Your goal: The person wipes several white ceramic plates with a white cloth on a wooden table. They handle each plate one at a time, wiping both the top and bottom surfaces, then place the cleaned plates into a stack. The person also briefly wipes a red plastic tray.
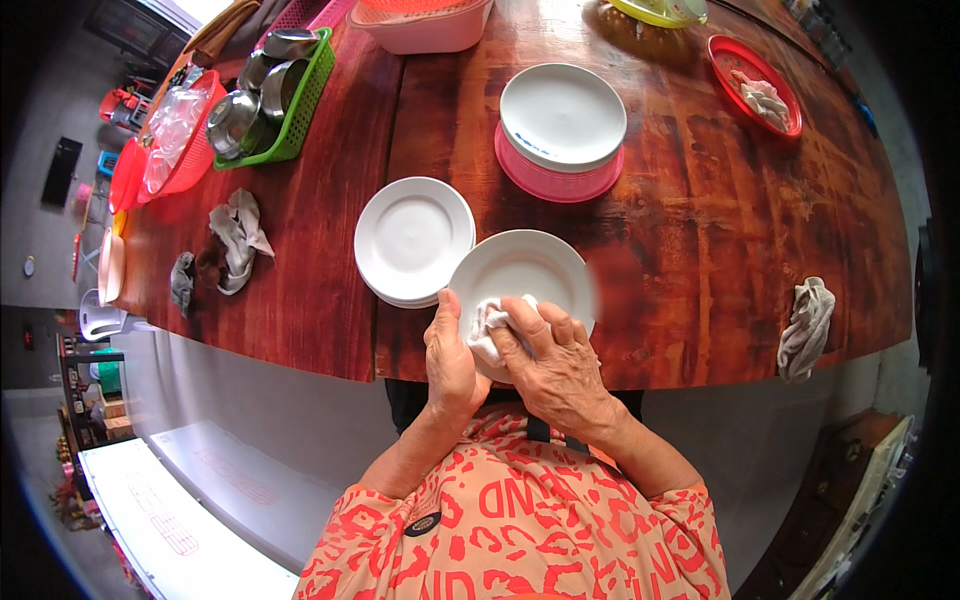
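My left hand (453, 360) grips the left edge of a white plate (525, 259), its thumb up along the rim. With my right hand (553, 360) I press a bunched white cloth (487, 330) onto the plate's near half. The cloth is partly hidden under my fingers. Just left of the held plate lies a short stack of white plates (412, 236). Farther back, more white plates (562, 112) rest on a pink plastic basket (559, 184); the top plate has a blue mark near its rim.
On the wooden table (315, 300) stand a green basket (319, 94) of metal bowls, a red basket (199, 150) with clear plasticware, and a pink basin (427, 34). Crumpled cloths (238, 236) lie left; another cloth (806, 330) hangs at the front edge. A red tray (727, 64) holds a rag.
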Tool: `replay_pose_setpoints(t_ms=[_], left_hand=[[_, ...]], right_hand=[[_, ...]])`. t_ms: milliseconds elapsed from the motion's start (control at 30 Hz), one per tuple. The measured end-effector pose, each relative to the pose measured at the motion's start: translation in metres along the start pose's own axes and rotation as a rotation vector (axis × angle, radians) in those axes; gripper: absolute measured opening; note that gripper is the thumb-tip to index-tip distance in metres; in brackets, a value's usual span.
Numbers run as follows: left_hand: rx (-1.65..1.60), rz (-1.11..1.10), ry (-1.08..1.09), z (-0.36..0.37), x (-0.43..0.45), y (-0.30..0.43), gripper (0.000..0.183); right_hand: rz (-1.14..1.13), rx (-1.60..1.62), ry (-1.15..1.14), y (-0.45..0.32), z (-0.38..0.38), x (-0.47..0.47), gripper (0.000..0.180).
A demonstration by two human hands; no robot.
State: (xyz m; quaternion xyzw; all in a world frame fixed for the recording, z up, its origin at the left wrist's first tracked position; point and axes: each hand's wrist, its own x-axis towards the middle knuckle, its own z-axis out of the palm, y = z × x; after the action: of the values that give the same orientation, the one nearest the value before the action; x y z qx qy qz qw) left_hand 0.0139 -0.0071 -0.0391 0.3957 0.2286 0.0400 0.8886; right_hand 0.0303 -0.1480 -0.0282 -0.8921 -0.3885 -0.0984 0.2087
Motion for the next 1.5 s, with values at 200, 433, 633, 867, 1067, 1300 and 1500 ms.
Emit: replay_pose_setpoints(t_ms=[200,433,633,867,1067,1300,1500], left_hand=[[0.090,-0.053,0.042,0.013,-0.007,-0.001,0.053],[0.183,-0.030,-0.063,0.012,-0.005,-0.008,0.043],[0.188,-0.012,0.066,0.021,-0.008,-0.001,0.032],[0.312,0.012,-0.034,0.019,-0.006,0.001,0.039],[0.378,0.059,-0.244,0.025,0.002,0.009,0.071],[1.610,0.944,-0.628,0.043,-0.032,0.007,0.082],[1.723,1.161,-0.533,0.038,-0.010,-0.016,0.049]], right_hand=[[-0.076,-0.089,0.114,0.014,0.002,0.028,0.041],[0.064,-0.301,0.086,0.038,-0.013,0.034,0.047],[0.323,0.045,0.158,0.063,-0.023,0.013,0.044],[0.879,1.320,-0.014,0.072,-0.037,-0.008,0.023],[0.935,1.381,0.277,0.078,-0.024,-0.022,0.016],[0.952,1.362,0.333,0.094,-0.033,-0.024,0.016],[0.928,1.263,0.233,0.082,-0.045,-0.003,0.017]])
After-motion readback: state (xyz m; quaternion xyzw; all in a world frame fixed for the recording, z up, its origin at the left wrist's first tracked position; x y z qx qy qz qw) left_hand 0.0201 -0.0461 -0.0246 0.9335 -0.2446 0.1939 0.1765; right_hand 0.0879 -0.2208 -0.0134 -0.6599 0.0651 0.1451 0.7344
